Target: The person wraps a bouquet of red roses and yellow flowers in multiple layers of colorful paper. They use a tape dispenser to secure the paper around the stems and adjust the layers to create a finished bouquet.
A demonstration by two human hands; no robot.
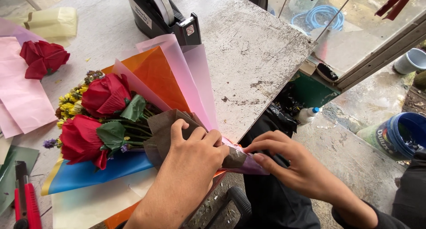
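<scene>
Brown paper (171, 129) was wrapped round the stems of the bouquet (111, 118), and the left hand (195, 155) lay curled over it, pressing the bundle down at the near edge of the bench (248, 47). The right hand (288, 160) pinched the narrow tail of the wrap (248, 164), which stuck out past the bench edge over open floor. If either grip slackened, the tail could well have sprung open, or the bundle tipped off the edge. Squeezing too hard risked creasing the brown paper and bruising the stems. Just beyond lay the pink and orange sheets (173, 73), fanned loosely behind the red roses (104, 95); they might have slid out of line. Farther back stood the tape dispenser (164, 13), well apart from both hands, so a reach for it would have left one hand holding everything.
</scene>
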